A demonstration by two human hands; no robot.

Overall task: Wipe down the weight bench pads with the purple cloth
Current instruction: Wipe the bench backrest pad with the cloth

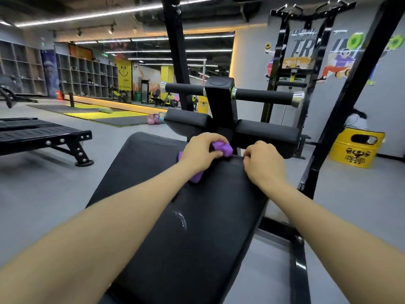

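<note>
The black bench pad [197, 227] runs from the bottom of the view up to the middle. At its far end my left hand [201, 150] is closed on the bunched purple cloth [223, 148], which also shows under my wrist. My right hand [263, 160] rests with curled fingers on the pad's far right edge, just right of the cloth, with nothing seen in it. Beyond the hands sit two smaller black knee pads [266, 131] and two foam rollers [263, 95] on a black post.
A black frame upright [328, 137] rises to the right of the bench. A yellow drum [357, 150] stands at the right. A flat black bench [43, 133] is on the left. Pink kettlebells [153, 119] and yellow-black mats lie on the grey floor behind.
</note>
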